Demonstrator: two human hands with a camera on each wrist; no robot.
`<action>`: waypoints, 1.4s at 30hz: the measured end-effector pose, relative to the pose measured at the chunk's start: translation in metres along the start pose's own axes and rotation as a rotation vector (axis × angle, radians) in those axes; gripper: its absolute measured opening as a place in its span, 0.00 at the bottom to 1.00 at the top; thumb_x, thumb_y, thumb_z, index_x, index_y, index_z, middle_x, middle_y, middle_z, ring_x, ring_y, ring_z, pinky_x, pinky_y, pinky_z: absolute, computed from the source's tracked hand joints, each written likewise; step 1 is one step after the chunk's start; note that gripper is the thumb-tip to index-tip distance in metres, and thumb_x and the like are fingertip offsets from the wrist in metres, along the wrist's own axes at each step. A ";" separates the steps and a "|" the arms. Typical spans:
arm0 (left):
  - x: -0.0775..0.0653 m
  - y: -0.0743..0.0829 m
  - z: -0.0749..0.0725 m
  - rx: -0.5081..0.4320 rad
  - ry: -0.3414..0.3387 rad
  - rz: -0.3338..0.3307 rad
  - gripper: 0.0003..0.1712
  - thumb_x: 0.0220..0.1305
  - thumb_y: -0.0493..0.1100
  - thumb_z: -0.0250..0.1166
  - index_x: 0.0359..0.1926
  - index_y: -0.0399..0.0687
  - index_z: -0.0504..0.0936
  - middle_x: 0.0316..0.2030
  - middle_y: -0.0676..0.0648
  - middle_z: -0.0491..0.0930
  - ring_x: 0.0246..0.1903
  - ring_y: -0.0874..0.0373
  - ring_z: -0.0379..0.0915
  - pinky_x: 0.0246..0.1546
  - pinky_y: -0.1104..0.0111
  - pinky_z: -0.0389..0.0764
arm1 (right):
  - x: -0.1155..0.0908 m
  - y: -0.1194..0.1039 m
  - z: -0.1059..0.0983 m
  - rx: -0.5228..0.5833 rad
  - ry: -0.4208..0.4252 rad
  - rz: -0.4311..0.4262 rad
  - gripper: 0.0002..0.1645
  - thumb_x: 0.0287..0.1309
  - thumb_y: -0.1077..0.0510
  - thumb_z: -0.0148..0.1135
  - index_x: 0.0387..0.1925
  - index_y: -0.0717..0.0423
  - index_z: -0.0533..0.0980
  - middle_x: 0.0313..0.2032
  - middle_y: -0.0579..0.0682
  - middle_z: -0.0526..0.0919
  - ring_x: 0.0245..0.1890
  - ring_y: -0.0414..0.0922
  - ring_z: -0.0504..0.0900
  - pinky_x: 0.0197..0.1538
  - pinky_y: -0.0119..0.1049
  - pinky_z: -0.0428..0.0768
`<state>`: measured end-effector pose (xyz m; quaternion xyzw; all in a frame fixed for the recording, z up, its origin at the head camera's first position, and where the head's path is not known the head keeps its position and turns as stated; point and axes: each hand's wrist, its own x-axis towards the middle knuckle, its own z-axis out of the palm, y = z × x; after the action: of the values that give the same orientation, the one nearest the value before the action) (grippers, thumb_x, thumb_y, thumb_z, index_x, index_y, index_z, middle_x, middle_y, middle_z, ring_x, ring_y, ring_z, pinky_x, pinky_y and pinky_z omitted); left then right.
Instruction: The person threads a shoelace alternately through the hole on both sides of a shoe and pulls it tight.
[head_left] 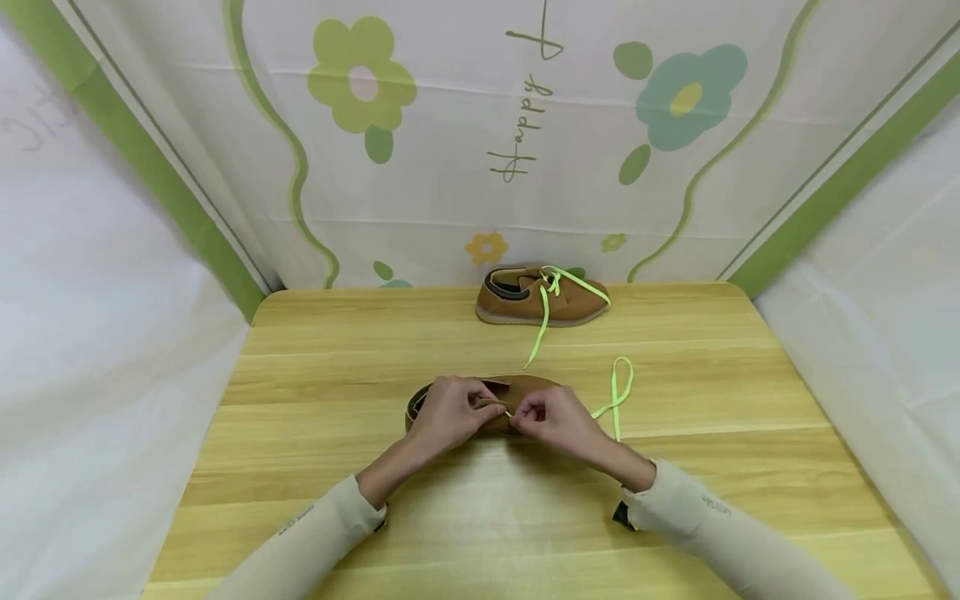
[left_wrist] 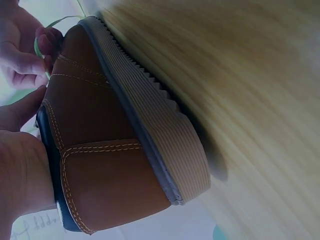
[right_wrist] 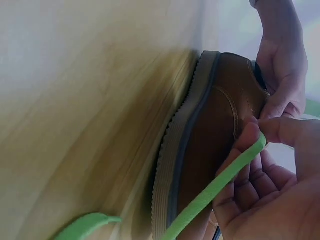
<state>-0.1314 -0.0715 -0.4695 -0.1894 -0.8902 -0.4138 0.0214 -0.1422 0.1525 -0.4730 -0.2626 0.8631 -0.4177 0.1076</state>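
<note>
A brown leather shoe (head_left: 536,384) lies on the table before me, its toe to the right. My left hand (head_left: 450,414) reaches over the shoe opening and pinches the near lace flap between thumb and fingers. Thumb and index finger of my right hand (head_left: 558,419) pinch a neon-green shoelace (right_wrist: 215,187) close to that flap. Beyond the right hand, the lace loops onto the table. The left wrist view shows the stitched heel side of the shoe (left_wrist: 105,175) and its ridged sole. The lace tip is hidden by the fingers.
A matching brown shoe (head_left: 573,311) stands at the table's back edge, its green lace threaded, with one loose end trailing forward. Behind the wooden table (head_left: 322,350) hangs a white curtain (head_left: 450,183) with printed flowers. White fabric walls flank both sides.
</note>
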 end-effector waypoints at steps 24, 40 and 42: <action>-0.011 -0.010 0.003 -0.003 0.100 0.272 0.09 0.53 0.32 0.83 0.29 0.51 0.93 0.29 0.55 0.91 0.31 0.66 0.86 0.33 0.74 0.83 | 0.001 0.004 0.011 -0.059 0.157 -0.203 0.08 0.56 0.65 0.79 0.37 0.56 0.88 0.33 0.45 0.85 0.30 0.33 0.79 0.33 0.31 0.81; -0.011 -0.009 0.004 -0.019 0.101 0.254 0.08 0.54 0.32 0.82 0.30 0.49 0.93 0.30 0.53 0.91 0.31 0.63 0.87 0.34 0.75 0.83 | 0.004 0.005 0.003 0.231 0.017 0.065 0.04 0.64 0.55 0.76 0.38 0.50 0.91 0.38 0.45 0.89 0.39 0.43 0.84 0.42 0.32 0.81; -0.011 -0.009 0.003 -0.027 0.087 0.249 0.07 0.56 0.32 0.81 0.30 0.48 0.93 0.30 0.52 0.91 0.30 0.64 0.86 0.33 0.75 0.82 | 0.004 0.006 0.003 0.262 0.013 0.059 0.04 0.64 0.56 0.76 0.38 0.51 0.91 0.38 0.46 0.90 0.40 0.43 0.85 0.43 0.32 0.81</action>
<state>-0.1243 -0.0781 -0.4806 -0.2804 -0.8524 -0.4276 0.1088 -0.1467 0.1515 -0.4795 -0.2181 0.8093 -0.5251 0.1473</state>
